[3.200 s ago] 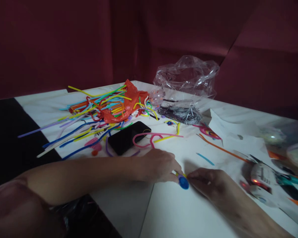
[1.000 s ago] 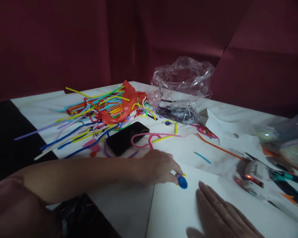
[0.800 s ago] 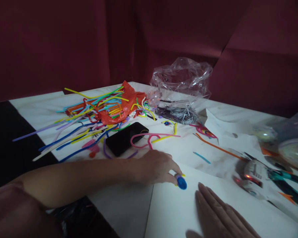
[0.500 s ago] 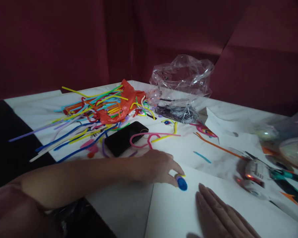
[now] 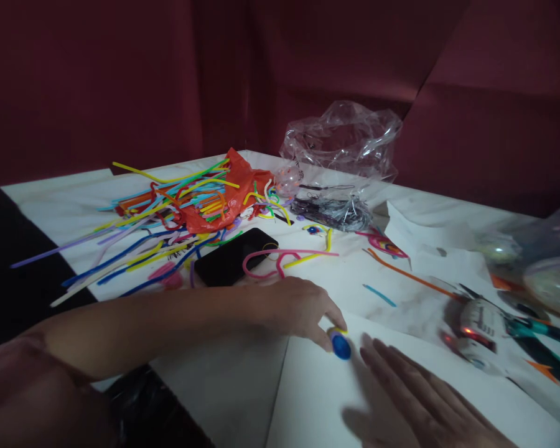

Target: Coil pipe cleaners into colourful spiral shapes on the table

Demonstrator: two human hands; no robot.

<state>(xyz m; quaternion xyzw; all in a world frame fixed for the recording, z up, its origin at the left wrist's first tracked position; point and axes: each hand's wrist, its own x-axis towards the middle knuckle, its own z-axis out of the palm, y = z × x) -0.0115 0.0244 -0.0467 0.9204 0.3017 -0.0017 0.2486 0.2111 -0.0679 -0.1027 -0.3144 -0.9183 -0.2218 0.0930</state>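
My left hand (image 5: 303, 311) pinches a small coiled piece (image 5: 341, 346), with a blue round face and some purple and yellow at its edge, between thumb and fingers. The piece is over a white sheet of paper (image 5: 308, 398). My right hand (image 5: 415, 392) is stretched flat, palm down, low over or on the same sheet, just right of the coiled piece; its fingers lie side by side and it holds nothing. Whether the palm touches the paper is unclear.
Colourful pipe cleaners (image 5: 168, 199) spill from a red bag (image 5: 238, 193) beside a black phone (image 5: 236, 256). Behind lies a clear plastic bag (image 5: 345, 143). A glue gun (image 5: 480, 323) with a red light and green-handled pliers (image 5: 536, 330) lie at right.
My right hand has moved slightly up and left over the paper, closer to the coiled piece. My left hand has barely shifted and keeps its pinch.
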